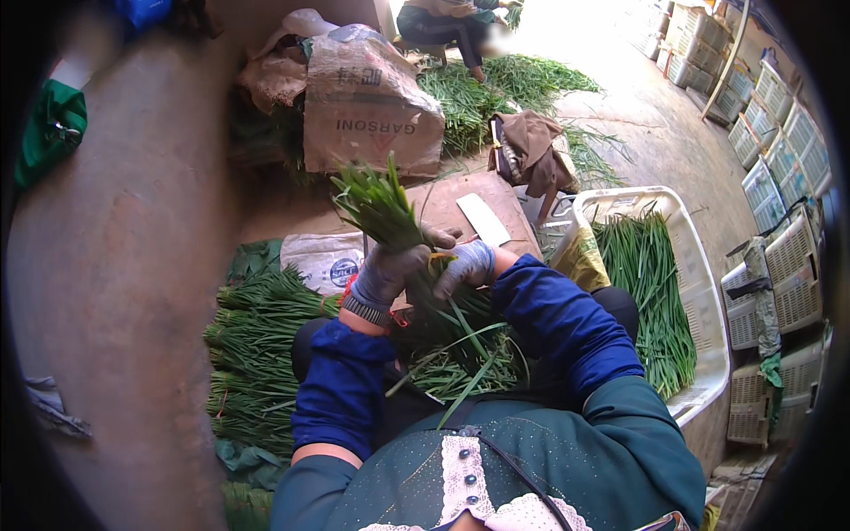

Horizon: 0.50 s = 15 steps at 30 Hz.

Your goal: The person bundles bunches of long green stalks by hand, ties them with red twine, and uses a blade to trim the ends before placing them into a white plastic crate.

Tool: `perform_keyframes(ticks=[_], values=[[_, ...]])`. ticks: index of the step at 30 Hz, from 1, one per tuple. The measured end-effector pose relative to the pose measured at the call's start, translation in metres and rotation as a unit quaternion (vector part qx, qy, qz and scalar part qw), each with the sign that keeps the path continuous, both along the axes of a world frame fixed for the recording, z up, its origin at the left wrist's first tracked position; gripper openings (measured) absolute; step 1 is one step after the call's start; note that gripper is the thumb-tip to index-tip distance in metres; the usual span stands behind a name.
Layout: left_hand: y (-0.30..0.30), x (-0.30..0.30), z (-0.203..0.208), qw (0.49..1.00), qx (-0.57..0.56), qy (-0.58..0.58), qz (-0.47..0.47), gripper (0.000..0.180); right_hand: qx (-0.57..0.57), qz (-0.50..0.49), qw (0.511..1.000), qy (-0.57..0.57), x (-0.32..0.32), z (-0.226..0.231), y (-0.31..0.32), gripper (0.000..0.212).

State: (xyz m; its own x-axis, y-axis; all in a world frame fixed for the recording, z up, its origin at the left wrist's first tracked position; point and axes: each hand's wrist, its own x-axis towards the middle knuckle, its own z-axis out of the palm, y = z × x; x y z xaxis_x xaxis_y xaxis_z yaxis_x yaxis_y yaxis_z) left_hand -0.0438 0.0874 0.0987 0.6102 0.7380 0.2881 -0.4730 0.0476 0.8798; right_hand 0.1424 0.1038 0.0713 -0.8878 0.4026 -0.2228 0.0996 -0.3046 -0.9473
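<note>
— Concrete floor (133,265) is showing left, green chives pile (252,354) lying beside it. Hands?
— Left hand (385,274) is clamping the chive bunch (381,208) upright over the lap; right hand (465,265) is closing fingers on its stems. White crate (708,310) is sitting right.

Bright daylight glare up top — dark, warped fisheye rim.

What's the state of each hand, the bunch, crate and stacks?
left hand: gloved, gripping the bunch
right hand: gloved, touching the bunch
bunch of green stalks: held upright, tilted
white crate: partly filled with greens
bundled greens: stacked on the floor
empty crates: stacked
</note>
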Motion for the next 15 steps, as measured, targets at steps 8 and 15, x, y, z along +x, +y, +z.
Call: perform_keyframes(ticks=[8,15], values=[[-0.002,-0.027,-0.004,0.964,-0.090,-0.184,0.167,0.024,0.069,-0.310,0.946,0.065,0.088,-0.017,0.018,0.058],[-0.012,-0.052,0.015,0.945,-0.058,-0.255,0.195,0.015,-0.088,-0.679,0.719,0.119,0.139,-0.034,-0.076,0.020]])
